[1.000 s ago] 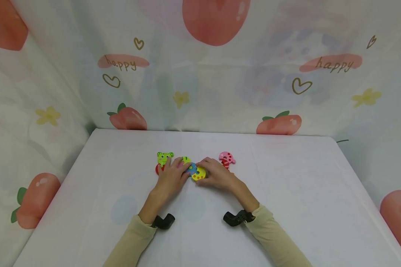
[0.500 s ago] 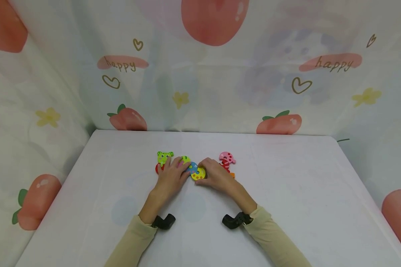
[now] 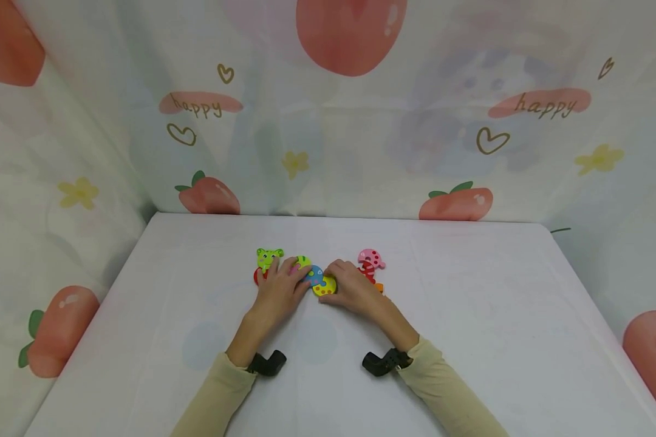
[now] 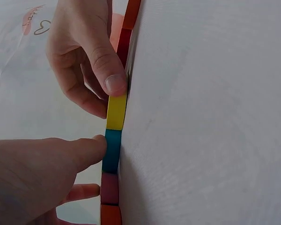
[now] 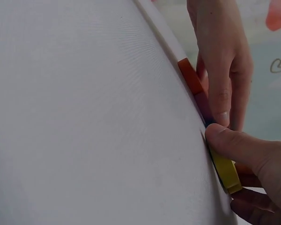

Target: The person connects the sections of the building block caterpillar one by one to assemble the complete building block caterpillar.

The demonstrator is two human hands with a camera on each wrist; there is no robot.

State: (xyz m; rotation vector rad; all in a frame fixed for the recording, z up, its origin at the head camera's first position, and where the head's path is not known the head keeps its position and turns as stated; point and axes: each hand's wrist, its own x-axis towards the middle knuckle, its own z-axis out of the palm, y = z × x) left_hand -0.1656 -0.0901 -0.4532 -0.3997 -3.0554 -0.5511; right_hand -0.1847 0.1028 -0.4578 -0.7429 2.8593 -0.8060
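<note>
In the head view a row of flat, brightly painted puzzle pieces lies on the white table. My right hand [image 3: 355, 290] pinches the yellow spotted puzzle piece [image 3: 324, 288] between thumb and fingers. That piece meets the blue puzzle piece [image 3: 314, 277], which my left hand [image 3: 276, 292] touches with its thumb while its extended fingers rest over the pieces further left. A green puzzle piece with an animal face [image 3: 266, 257] and a red piece [image 3: 256, 277] show beyond the left fingers. The left wrist view shows the yellow piece [image 4: 116, 112] and blue piece [image 4: 112, 150] edge-on, touching.
Right of the right hand lie a pink spotted piece [image 3: 370, 258], a red striped piece [image 3: 368, 271] and a partly hidden orange piece [image 3: 380, 287]. A patterned cloth [image 3: 333, 133] rises behind the far edge of the white table [image 3: 470, 340].
The right hand and forearm have shifted very slightly left, and more of the orange piece shows beside it. The left hand stays in place.
</note>
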